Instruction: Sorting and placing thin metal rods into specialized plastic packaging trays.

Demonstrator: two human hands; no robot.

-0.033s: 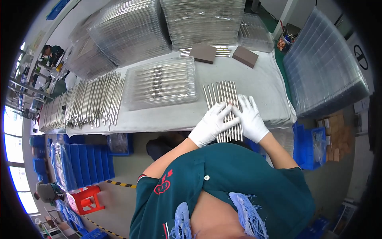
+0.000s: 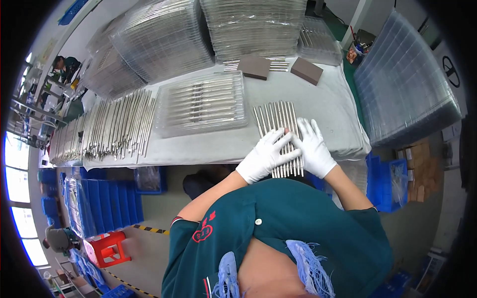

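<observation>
A row of slim, shiny metal rods (image 2: pixel 277 115) lies side by side at the table's front edge, with the near ends sticking out past it. My left hand (image 2: pixel 263 155), in a white glove, rests across the rods from the left with its fingers stretched and spread. From the right, my white-gloved right hand (image 2: pixel 315 153) lies along the outermost rods, its fingers extended and its thumb side over them. The fingertips of the two hands come close together above the middle of the row. A bare fingertip seems to show at the left glove.
Left of the rods sits a clear plastic tray (image 2: pixel 169 107) of metal rods, then a large spread of loose rods (image 2: pixel 119 124). Two brown blocks (image 2: pixel 306 71) lie farther back, before tall stacks of clear trays (image 2: pixel 253 30). Another tray stack (image 2: pixel 402 84) stands at the right.
</observation>
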